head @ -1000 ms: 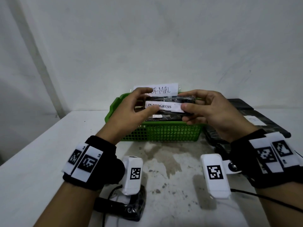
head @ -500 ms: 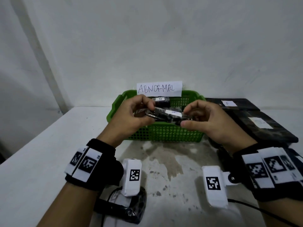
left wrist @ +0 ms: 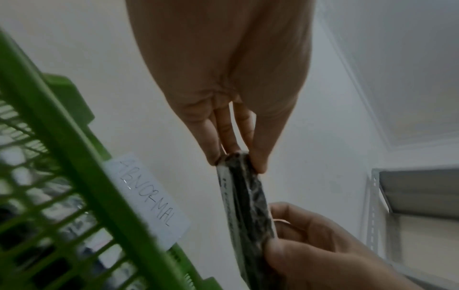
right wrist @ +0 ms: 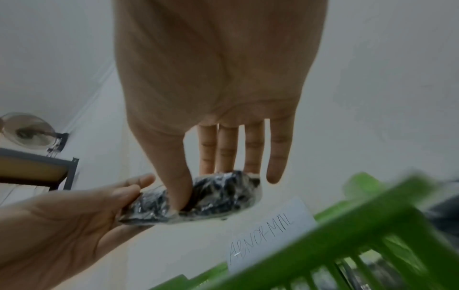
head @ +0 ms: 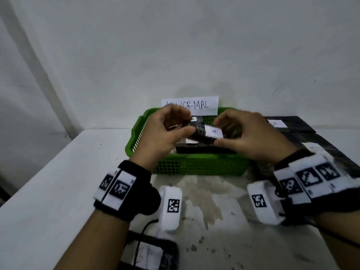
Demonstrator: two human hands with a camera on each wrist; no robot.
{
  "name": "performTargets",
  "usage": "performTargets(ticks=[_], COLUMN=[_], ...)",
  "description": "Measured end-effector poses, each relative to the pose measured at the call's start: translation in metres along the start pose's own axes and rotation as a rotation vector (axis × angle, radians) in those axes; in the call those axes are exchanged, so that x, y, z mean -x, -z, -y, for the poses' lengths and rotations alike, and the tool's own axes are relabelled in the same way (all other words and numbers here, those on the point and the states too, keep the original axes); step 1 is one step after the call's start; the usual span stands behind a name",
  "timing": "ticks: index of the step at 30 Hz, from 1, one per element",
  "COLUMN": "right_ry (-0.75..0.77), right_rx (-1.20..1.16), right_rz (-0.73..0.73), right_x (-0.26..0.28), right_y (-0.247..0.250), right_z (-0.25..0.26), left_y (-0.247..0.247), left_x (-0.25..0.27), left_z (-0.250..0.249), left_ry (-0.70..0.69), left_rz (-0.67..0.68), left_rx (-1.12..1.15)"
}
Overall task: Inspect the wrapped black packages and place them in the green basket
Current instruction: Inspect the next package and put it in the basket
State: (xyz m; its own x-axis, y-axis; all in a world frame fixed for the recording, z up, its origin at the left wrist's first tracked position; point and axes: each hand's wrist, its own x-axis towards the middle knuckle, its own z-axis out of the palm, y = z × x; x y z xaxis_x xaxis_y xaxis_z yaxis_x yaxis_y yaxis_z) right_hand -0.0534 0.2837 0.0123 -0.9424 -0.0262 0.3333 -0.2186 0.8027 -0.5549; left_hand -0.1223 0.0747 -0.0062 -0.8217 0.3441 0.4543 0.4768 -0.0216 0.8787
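Note:
A wrapped black package (head: 204,132) with a white label hangs over the green basket (head: 194,164), held between both hands. My left hand (head: 165,131) pinches its left end with thumb and fingers, and my right hand (head: 239,133) pinches its right end. In the left wrist view the package (left wrist: 246,200) shows edge-on between my fingertips (left wrist: 258,166). In the right wrist view my thumb (right wrist: 178,194) presses on the crinkled wrap of the package (right wrist: 216,196). More black packages (head: 196,148) lie inside the basket.
A paper sign reading ABNORMAL (head: 198,105) stands behind the basket against the wall. Flat black packages (head: 292,124) lie stacked on the white table (head: 58,172) to the right. A black device with a cable (head: 152,254) lies at the near edge.
The package has turned from label-toward-me and upright to lying flatter, and both hands have carried it forward over the basket's interior.

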Motion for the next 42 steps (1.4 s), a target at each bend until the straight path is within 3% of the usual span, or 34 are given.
performTargets(ticks=[3, 5, 9, 13, 22, 28, 34, 38, 42], right_ry=[0.070, 0.114, 0.199, 0.237, 0.356, 0.278, 0.248, 0.254, 0.282], right_rx=[0.149, 0.280, 0.575, 0.671, 0.748, 0.828, 0.790, 0.761, 0.822], right_rz=[-0.022, 0.038, 0.371, 0.666, 0.980, 1.147, 1.138, 0.898, 0.703], right_x=[-0.039, -0.066, -0.108, -0.128, -0.153, -0.159, -0.160, -0.166, -0.168], right_y=[0.015, 0.017, -0.003, -0.021, -0.062, -0.086, -0.085, -0.056, -0.009], right_z=[0.006, 0.002, -0.019, -0.029, -0.012, -0.024, -0.028, -0.010, 0.029], left_y=[0.002, 0.007, 0.016, 0.018, 0.015, 0.015, 0.012, 0.011, 0.018], left_x=[-0.029, -0.042, -0.044, -0.041, -0.048, -0.050, -0.049, -0.042, -0.032], left_z=[0.006, 0.016, 0.051, 0.069, 0.074, 0.075, 0.070, 0.058, 0.040], left_ry=[0.001, 0.027, 0.165, 0.253, 0.320, 0.311, 0.254, 0.139, 0.037], left_rz=[-0.133, -0.180, -0.069, -0.001, 0.051, 0.065, 0.064, -0.104, -0.284], left_rx=[0.007, -0.103, -0.380, -0.477, -0.674, -0.711, -0.722, -0.662, -0.374])
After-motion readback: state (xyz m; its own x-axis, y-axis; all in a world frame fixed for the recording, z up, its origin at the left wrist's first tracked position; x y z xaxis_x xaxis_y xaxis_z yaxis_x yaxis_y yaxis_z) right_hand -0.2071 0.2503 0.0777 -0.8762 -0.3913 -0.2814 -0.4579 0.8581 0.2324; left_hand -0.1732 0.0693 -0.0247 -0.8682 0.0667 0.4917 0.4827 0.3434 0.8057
